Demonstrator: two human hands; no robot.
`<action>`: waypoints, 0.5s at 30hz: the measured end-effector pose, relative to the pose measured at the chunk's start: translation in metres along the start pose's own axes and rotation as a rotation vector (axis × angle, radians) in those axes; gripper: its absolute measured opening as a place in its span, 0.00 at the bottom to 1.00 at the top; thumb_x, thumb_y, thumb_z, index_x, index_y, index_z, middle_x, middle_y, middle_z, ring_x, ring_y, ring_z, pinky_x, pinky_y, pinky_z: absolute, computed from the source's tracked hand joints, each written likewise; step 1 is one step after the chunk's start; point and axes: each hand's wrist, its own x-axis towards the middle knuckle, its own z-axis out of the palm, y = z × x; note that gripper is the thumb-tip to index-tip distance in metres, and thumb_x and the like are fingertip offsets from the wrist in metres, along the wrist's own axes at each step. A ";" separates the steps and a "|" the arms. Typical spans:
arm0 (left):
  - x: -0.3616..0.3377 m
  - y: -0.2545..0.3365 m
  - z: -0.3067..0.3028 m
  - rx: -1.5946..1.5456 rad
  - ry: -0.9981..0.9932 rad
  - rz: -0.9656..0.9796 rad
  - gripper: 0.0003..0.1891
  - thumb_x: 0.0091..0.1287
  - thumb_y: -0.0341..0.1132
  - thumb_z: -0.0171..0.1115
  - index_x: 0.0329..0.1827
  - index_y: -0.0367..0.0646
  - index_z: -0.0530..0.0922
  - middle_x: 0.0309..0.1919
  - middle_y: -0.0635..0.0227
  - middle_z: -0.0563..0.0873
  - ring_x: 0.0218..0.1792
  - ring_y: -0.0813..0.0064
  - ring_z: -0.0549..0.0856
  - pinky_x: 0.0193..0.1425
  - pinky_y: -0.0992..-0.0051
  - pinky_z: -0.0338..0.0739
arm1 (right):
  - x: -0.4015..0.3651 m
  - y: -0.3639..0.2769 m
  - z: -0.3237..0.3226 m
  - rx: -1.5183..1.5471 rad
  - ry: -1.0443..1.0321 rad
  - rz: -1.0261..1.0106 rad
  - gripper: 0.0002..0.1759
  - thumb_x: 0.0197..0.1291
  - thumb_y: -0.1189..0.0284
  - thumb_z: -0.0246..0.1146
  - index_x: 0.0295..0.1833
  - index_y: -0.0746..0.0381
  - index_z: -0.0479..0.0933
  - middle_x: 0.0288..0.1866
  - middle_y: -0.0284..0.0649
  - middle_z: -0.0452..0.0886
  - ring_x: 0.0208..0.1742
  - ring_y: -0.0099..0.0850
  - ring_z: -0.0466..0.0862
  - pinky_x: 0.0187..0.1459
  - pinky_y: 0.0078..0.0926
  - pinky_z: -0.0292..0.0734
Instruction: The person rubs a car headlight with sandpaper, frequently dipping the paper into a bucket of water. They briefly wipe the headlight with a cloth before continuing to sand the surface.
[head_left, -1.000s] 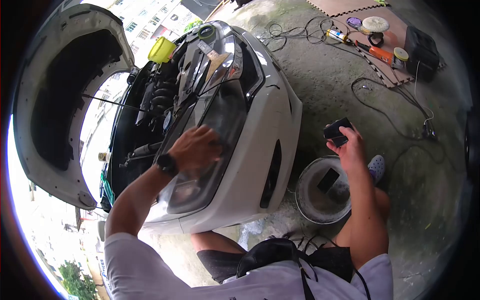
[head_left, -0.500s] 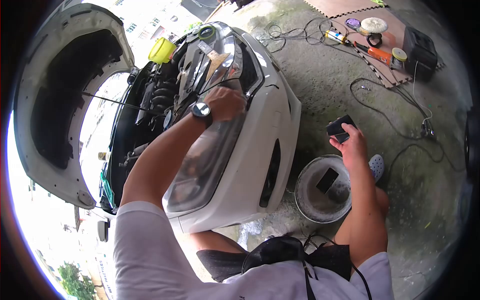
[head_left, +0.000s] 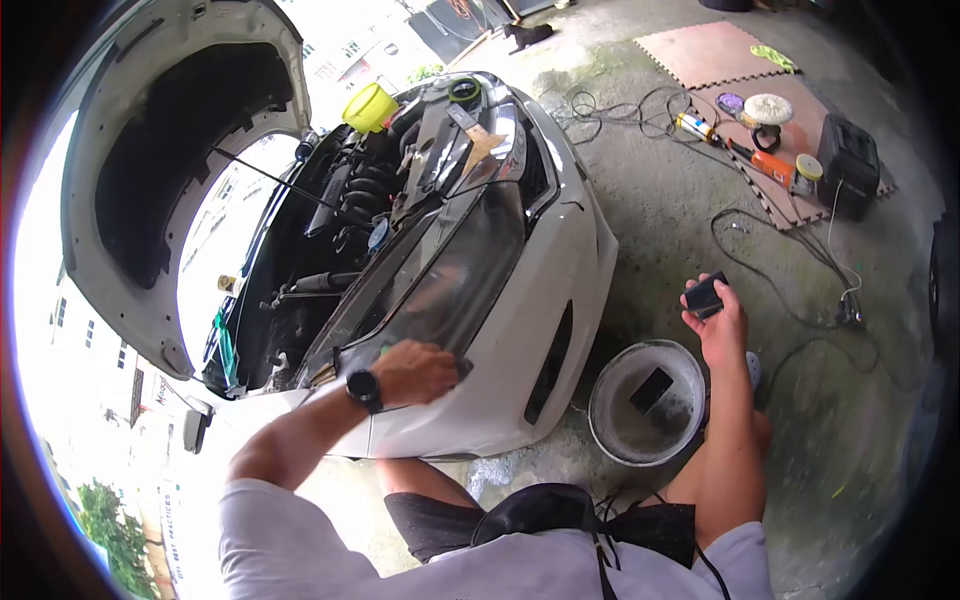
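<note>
My left hand (head_left: 418, 372), with a dark watch at its wrist, lies on the near end of the white car's cloudy headlight (head_left: 468, 268). Its fingers are pressed together, and a small dark edge shows at their tips; what it is I cannot make out. Over the concrete floor, my right hand (head_left: 722, 322) grips a black block (head_left: 706, 296). Below that hand stands a round bucket (head_left: 600, 425) holding water and a dark rectangular piece (head_left: 652, 390).
The car's hood (head_left: 95, 290) is raised on a rod. A yellow tub (head_left: 369, 107) and a scraper-like tool (head_left: 470, 128) rest at the engine bay. Cables, an orange polisher (head_left: 772, 168), pads and a black case (head_left: 848, 165) lie at the upper right.
My left hand has slid from the headlight's far part to its near end. The view has shifted, so the car and floor items sit lower. My right hand still grips the block.
</note>
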 end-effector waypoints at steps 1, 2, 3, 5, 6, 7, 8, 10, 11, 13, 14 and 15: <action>0.000 0.011 0.005 -0.036 0.026 -0.010 0.08 0.67 0.43 0.67 0.37 0.51 0.84 0.38 0.69 0.83 0.41 0.63 0.87 0.42 0.62 0.86 | -0.001 -0.002 -0.003 0.014 -0.019 0.001 0.21 0.74 0.57 0.59 0.64 0.57 0.79 0.53 0.40 0.86 0.50 0.34 0.88 0.45 0.34 0.84; 0.006 0.025 0.009 -0.072 0.052 -0.019 0.07 0.68 0.42 0.66 0.39 0.51 0.85 0.40 0.68 0.84 0.42 0.62 0.88 0.42 0.62 0.86 | -0.002 -0.002 -0.004 0.029 -0.038 0.003 0.22 0.75 0.56 0.58 0.65 0.57 0.79 0.54 0.40 0.86 0.50 0.33 0.88 0.46 0.33 0.84; 0.015 0.045 0.007 -0.179 0.161 -0.028 0.07 0.68 0.42 0.66 0.40 0.50 0.85 0.40 0.68 0.84 0.44 0.61 0.88 0.41 0.62 0.87 | -0.006 -0.004 -0.003 0.006 -0.024 -0.010 0.23 0.76 0.54 0.57 0.65 0.57 0.80 0.55 0.38 0.85 0.50 0.31 0.87 0.45 0.33 0.83; 0.051 0.077 0.031 -0.298 0.342 -0.027 0.07 0.62 0.41 0.72 0.37 0.53 0.85 0.39 0.69 0.84 0.41 0.63 0.88 0.38 0.62 0.86 | -0.002 -0.002 -0.011 -0.055 0.029 -0.048 0.23 0.76 0.54 0.57 0.65 0.57 0.80 0.55 0.37 0.85 0.48 0.29 0.86 0.45 0.32 0.83; 0.073 0.093 0.047 -0.386 0.365 -0.041 0.06 0.63 0.41 0.71 0.39 0.52 0.85 0.38 0.67 0.83 0.41 0.61 0.88 0.39 0.61 0.86 | -0.001 -0.001 -0.015 -0.107 0.094 -0.074 0.23 0.77 0.54 0.57 0.65 0.57 0.81 0.55 0.36 0.85 0.46 0.28 0.85 0.44 0.31 0.82; 0.102 0.110 0.068 -0.451 0.479 -0.021 0.07 0.64 0.40 0.71 0.41 0.50 0.86 0.38 0.64 0.84 0.40 0.59 0.88 0.39 0.59 0.86 | -0.006 -0.005 -0.014 -0.106 0.109 -0.061 0.20 0.76 0.58 0.59 0.65 0.56 0.81 0.54 0.34 0.84 0.46 0.26 0.84 0.40 0.28 0.83; 0.133 0.126 0.088 -0.587 0.433 -0.059 0.10 0.66 0.42 0.71 0.43 0.46 0.86 0.40 0.60 0.85 0.39 0.55 0.88 0.41 0.57 0.85 | -0.007 -0.008 -0.016 -0.110 0.110 -0.070 0.20 0.76 0.58 0.59 0.65 0.56 0.81 0.54 0.34 0.84 0.46 0.26 0.84 0.40 0.28 0.83; 0.196 0.155 0.137 -0.773 0.427 -0.041 0.14 0.67 0.44 0.71 0.45 0.43 0.85 0.41 0.56 0.85 0.40 0.51 0.88 0.44 0.54 0.85 | -0.010 -0.010 -0.023 -0.146 0.063 -0.026 0.19 0.75 0.60 0.62 0.65 0.56 0.81 0.51 0.34 0.84 0.43 0.26 0.84 0.41 0.28 0.81; 0.230 0.171 0.170 -0.834 0.432 -0.043 0.14 0.68 0.44 0.71 0.45 0.43 0.85 0.40 0.55 0.84 0.41 0.50 0.87 0.46 0.54 0.84 | -0.014 -0.014 -0.022 -0.139 0.039 -0.021 0.16 0.73 0.65 0.63 0.63 0.55 0.80 0.50 0.36 0.84 0.41 0.26 0.84 0.40 0.29 0.82; 0.289 0.201 0.208 -0.888 0.364 -0.045 0.15 0.68 0.45 0.70 0.47 0.43 0.84 0.42 0.53 0.85 0.45 0.48 0.88 0.51 0.52 0.83 | -0.014 -0.013 -0.033 -0.134 0.034 -0.029 0.15 0.72 0.67 0.63 0.62 0.55 0.78 0.49 0.37 0.84 0.41 0.27 0.85 0.40 0.29 0.82; 0.315 0.215 0.226 -0.942 0.320 -0.048 0.14 0.69 0.43 0.68 0.49 0.44 0.83 0.44 0.50 0.85 0.47 0.47 0.87 0.53 0.51 0.82 | -0.014 -0.012 -0.038 -0.125 0.024 -0.037 0.14 0.72 0.68 0.63 0.60 0.54 0.77 0.48 0.37 0.84 0.40 0.28 0.85 0.40 0.30 0.83; 0.337 0.228 0.240 -0.996 0.274 -0.055 0.14 0.70 0.42 0.67 0.51 0.44 0.82 0.46 0.48 0.86 0.50 0.45 0.87 0.55 0.50 0.81 | -0.019 -0.019 -0.037 -0.114 0.012 -0.018 0.14 0.69 0.73 0.62 0.58 0.54 0.74 0.51 0.39 0.83 0.44 0.31 0.86 0.41 0.32 0.85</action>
